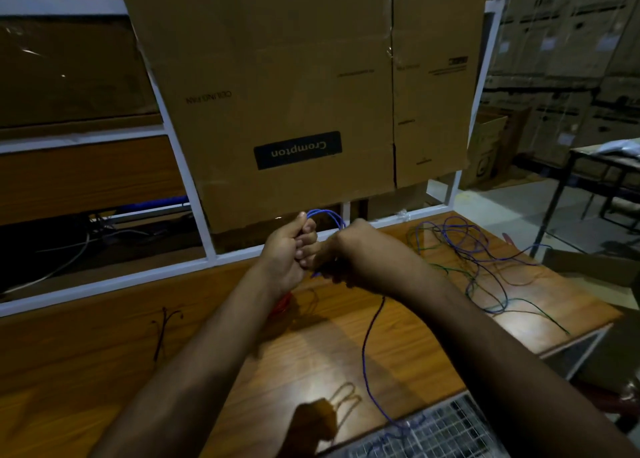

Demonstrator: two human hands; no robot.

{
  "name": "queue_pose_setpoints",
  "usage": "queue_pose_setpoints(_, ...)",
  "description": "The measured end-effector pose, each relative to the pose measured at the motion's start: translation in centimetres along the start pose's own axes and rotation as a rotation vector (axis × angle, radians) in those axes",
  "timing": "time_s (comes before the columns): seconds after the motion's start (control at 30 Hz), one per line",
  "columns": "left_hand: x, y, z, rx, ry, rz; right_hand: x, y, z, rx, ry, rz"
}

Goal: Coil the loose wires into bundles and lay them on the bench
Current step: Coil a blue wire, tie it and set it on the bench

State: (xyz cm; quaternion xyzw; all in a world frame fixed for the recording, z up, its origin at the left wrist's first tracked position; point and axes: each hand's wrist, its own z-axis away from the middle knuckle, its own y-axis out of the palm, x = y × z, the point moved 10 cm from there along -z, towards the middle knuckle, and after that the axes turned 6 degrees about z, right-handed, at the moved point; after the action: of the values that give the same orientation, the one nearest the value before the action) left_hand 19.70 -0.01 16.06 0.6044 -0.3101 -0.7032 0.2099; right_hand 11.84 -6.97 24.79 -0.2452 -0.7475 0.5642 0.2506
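Gripping the blue wire coil between left hand and right hand, both closed on it, with loose wires at three o'clock, nearer the right, on the bench.

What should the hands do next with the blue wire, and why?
Probably wind one more loop. The left hand grips blue wire loops, the right hand pinches the wire beside it, and a long blue tail hangs down to the bench. So this coil looks unfinished.
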Motion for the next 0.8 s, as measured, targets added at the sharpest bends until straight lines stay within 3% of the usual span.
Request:
queue_pose_setpoints(0.3,0.4,0.8,1.0,0.003,0.060,-0.195,-4.6,-0.6,-1.8,-0.209,0.216,-0.465)
queue_pose_setpoints(0.47,1.1,0.7,1.5,0.046,-0.092,-0.213,-6.8,0.3,-2.4,-0.215,0.335,-0.640)
queue_pose_setpoints(0.57,1.6,0.6,2.0,0.055,-0.181,-0.199,-7.7,-0.1,-2.9,-0.143,0.357,-0.653)
queue_pose_setpoints(0.73,1.4,1.5,2.7,0.119,-0.231,-0.126,-8.5,1.2,-2.0,0.251,0.250,-0.797)
queue_pose_setpoints(0.8,1.2,1.2,2.9,0.133,-0.245,-0.077,-9.3,2.0,-1.0,0.281,0.207,-0.947)
